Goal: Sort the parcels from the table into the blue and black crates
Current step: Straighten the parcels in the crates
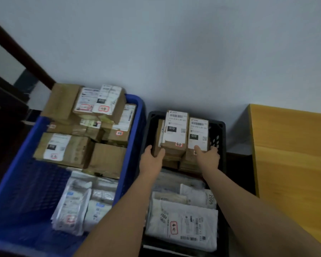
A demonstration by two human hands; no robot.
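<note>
both hands hold the brown boxes standing at the far end of the black crate (220, 127): left hand (153, 157) curled round the left stack (171, 130), right hand (208, 156) gripping the right stack (197, 134). best to square them upright against the far wall, leaving the white mailers (183, 223) nearer unpinched. blue crate (135, 108) sits left, already loaded; tabletop (289, 145) at right.

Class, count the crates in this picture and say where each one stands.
2. The blue crate stands on the left and the black crate to its right, beside the yellow table. Both hold parcels; no others show.
</note>
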